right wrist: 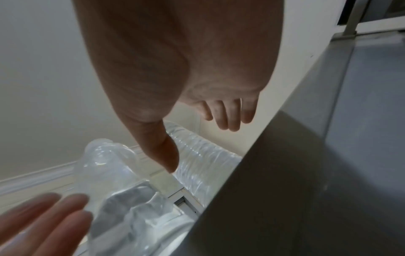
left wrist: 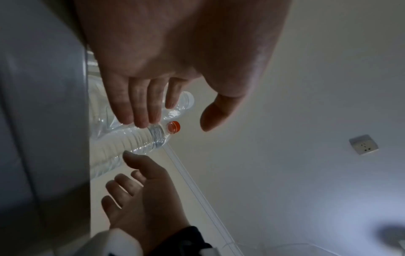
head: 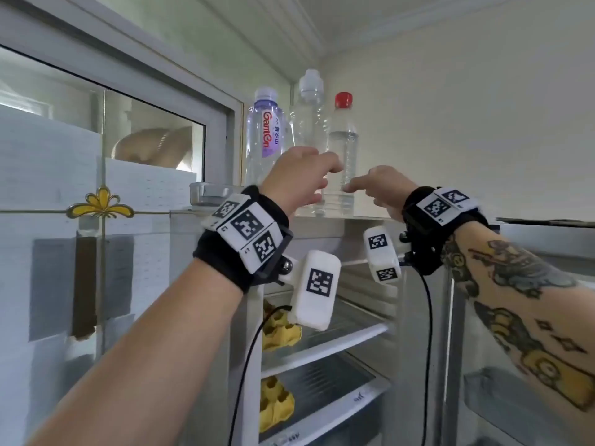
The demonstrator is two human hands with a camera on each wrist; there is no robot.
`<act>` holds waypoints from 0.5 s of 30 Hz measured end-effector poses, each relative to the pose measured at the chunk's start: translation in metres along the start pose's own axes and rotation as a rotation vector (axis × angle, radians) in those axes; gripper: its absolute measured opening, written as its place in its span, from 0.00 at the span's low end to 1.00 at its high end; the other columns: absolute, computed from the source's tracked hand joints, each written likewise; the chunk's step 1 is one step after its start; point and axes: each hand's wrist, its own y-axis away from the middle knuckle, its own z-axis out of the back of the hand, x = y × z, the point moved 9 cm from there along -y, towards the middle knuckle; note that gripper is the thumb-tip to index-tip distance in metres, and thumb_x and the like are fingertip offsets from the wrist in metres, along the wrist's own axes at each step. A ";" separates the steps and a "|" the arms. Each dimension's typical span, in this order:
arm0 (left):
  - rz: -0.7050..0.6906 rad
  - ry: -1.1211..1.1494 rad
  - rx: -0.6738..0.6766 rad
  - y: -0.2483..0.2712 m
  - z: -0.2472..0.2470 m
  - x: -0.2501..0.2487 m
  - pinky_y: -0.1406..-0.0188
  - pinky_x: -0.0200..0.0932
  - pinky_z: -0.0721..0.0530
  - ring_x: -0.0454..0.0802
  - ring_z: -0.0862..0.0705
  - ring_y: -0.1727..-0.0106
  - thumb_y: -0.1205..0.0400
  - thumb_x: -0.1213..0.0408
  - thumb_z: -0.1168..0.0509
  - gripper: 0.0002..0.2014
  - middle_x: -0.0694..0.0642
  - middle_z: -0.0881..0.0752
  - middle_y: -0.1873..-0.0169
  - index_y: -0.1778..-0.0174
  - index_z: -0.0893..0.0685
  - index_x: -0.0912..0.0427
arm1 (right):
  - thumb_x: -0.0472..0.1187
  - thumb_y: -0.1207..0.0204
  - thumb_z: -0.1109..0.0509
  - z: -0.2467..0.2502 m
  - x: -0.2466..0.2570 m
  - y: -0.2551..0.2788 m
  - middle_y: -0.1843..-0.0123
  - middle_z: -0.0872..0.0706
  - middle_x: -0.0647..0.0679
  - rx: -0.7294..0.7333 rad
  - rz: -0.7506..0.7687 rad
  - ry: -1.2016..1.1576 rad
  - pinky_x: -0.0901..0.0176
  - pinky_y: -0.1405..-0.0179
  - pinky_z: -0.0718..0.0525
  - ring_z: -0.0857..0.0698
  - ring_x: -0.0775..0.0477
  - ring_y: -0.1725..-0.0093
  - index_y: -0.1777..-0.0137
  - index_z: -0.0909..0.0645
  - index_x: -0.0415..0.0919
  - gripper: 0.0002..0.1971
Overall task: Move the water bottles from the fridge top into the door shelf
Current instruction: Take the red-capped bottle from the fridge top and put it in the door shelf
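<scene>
- The fridge top [head: 325,222] is seen as a pale flat surface by the wall corner.
- Three water bottles stand upright on it: a purple-labelled bottle [head: 264,136], a white-capped bottle [head: 308,114], a red-capped bottle [head: 342,149].
- A clear container [head: 209,193] sits at its left.

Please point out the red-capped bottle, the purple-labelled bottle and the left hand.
Red-capped bottle [head: 343,146], head view, on its clear body above the hands.
Purple-labelled bottle [head: 268,133], head view, on the label.
Left hand [head: 297,178], head view, on the back of the hand.
</scene>
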 end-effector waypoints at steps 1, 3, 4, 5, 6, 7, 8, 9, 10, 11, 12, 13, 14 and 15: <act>0.005 0.011 -0.011 0.000 0.002 -0.001 0.47 0.48 0.14 0.50 0.14 0.44 0.37 0.56 0.31 0.37 0.54 0.17 0.50 0.30 0.23 0.63 | 0.51 0.45 0.20 -0.004 0.000 -0.005 0.42 0.18 0.39 0.026 0.007 -0.009 0.42 0.33 0.23 0.19 0.39 0.38 0.41 0.24 0.33 0.35; -0.008 0.020 -0.031 -0.004 0.003 -0.001 0.50 0.46 0.14 0.50 0.14 0.46 0.36 0.56 0.30 0.36 0.53 0.17 0.51 0.30 0.23 0.63 | 0.54 0.52 0.19 -0.009 0.000 -0.009 0.37 0.18 0.38 0.063 -0.006 -0.023 0.39 0.33 0.22 0.19 0.38 0.37 0.35 0.26 0.34 0.45; -0.015 0.041 -0.038 -0.005 0.004 -0.001 0.51 0.46 0.14 0.50 0.14 0.46 0.35 0.57 0.30 0.35 0.53 0.16 0.50 0.29 0.24 0.62 | 0.54 0.55 0.18 -0.011 0.000 -0.011 0.37 0.18 0.39 0.073 -0.014 -0.050 0.40 0.34 0.21 0.19 0.39 0.38 0.33 0.28 0.35 0.48; -0.021 0.035 -0.046 -0.004 0.004 -0.001 0.49 0.47 0.14 0.50 0.14 0.46 0.33 0.58 0.30 0.33 0.54 0.16 0.48 0.29 0.25 0.61 | 0.53 0.53 0.18 -0.014 0.000 -0.013 0.37 0.18 0.40 0.079 -0.016 -0.070 0.41 0.35 0.20 0.19 0.41 0.38 0.31 0.29 0.35 0.49; -0.024 0.028 -0.053 -0.002 0.003 -0.002 0.46 0.49 0.14 0.50 0.14 0.45 0.30 0.60 0.30 0.31 0.55 0.16 0.46 0.29 0.26 0.60 | 0.51 0.49 0.17 -0.016 0.000 -0.014 0.36 0.19 0.41 0.080 -0.015 -0.092 0.42 0.35 0.20 0.19 0.41 0.38 0.29 0.30 0.35 0.47; -0.029 0.017 -0.060 -0.001 0.003 -0.003 0.43 0.51 0.14 0.51 0.14 0.44 0.27 0.62 0.30 0.29 0.57 0.16 0.43 0.28 0.26 0.59 | 0.49 0.47 0.17 -0.019 -0.001 -0.018 0.35 0.19 0.41 0.082 0.001 -0.113 0.42 0.36 0.18 0.19 0.41 0.38 0.28 0.31 0.34 0.47; -0.037 0.006 -0.069 0.001 0.002 -0.004 0.41 0.52 0.14 0.51 0.14 0.44 0.26 0.63 0.31 0.28 0.57 0.16 0.42 0.28 0.27 0.59 | 0.49 0.49 0.16 -0.020 0.001 -0.016 0.35 0.19 0.40 0.081 0.016 -0.110 0.41 0.37 0.17 0.17 0.40 0.39 0.29 0.30 0.33 0.48; -0.040 -0.007 -0.079 0.002 0.001 -0.004 0.41 0.52 0.14 0.51 0.13 0.44 0.25 0.63 0.31 0.27 0.58 0.17 0.41 0.28 0.27 0.59 | 0.51 0.53 0.16 -0.021 0.002 -0.017 0.37 0.16 0.40 0.075 0.031 -0.124 0.39 0.39 0.15 0.15 0.39 0.41 0.32 0.26 0.33 0.47; -0.043 -0.014 -0.089 0.004 0.000 -0.005 0.41 0.53 0.14 0.51 0.13 0.45 0.25 0.64 0.31 0.27 0.58 0.17 0.41 0.29 0.27 0.59 | 0.51 0.56 0.17 -0.020 0.004 -0.015 0.41 0.14 0.41 0.063 0.046 -0.130 0.38 0.41 0.14 0.13 0.39 0.43 0.38 0.23 0.35 0.43; -0.046 -0.023 -0.097 0.005 -0.001 -0.005 0.41 0.53 0.14 0.51 0.13 0.45 0.25 0.64 0.31 0.26 0.57 0.16 0.42 0.29 0.27 0.59 | 0.50 0.52 0.17 -0.017 0.007 -0.011 0.46 0.14 0.43 0.035 0.063 -0.123 0.40 0.41 0.14 0.14 0.41 0.45 0.44 0.21 0.36 0.36; -0.047 -0.031 -0.103 0.005 -0.002 -0.007 0.41 0.53 0.14 0.51 0.13 0.46 0.25 0.64 0.31 0.26 0.57 0.16 0.44 0.30 0.26 0.59 | 0.48 0.46 0.18 -0.013 0.007 -0.006 0.49 0.16 0.45 0.006 0.074 -0.104 0.43 0.42 0.14 0.16 0.43 0.47 0.45 0.22 0.36 0.30; -0.050 -0.037 -0.107 0.005 -0.005 -0.007 0.41 0.53 0.14 0.51 0.13 0.46 0.25 0.65 0.31 0.25 0.57 0.16 0.46 0.31 0.25 0.59 | 0.46 0.40 0.19 -0.007 0.005 -0.006 0.49 0.20 0.47 -0.036 0.085 -0.088 0.46 0.44 0.16 0.19 0.44 0.47 0.39 0.24 0.35 0.31; -0.059 -0.042 -0.108 0.006 -0.007 -0.009 0.41 0.53 0.14 0.51 0.12 0.47 0.25 0.65 0.31 0.24 0.56 0.15 0.48 0.32 0.25 0.59 | 0.45 0.37 0.20 0.001 0.001 -0.005 0.47 0.23 0.47 -0.080 0.092 -0.071 0.50 0.46 0.18 0.21 0.45 0.46 0.32 0.27 0.34 0.35; -0.072 -0.043 -0.107 0.007 -0.010 -0.011 0.41 0.53 0.14 0.50 0.12 0.47 0.25 0.65 0.31 0.24 0.55 0.15 0.49 0.32 0.24 0.59 | 0.46 0.37 0.20 0.008 -0.001 -0.003 0.45 0.24 0.47 -0.130 0.108 -0.074 0.52 0.45 0.20 0.23 0.46 0.46 0.29 0.30 0.34 0.37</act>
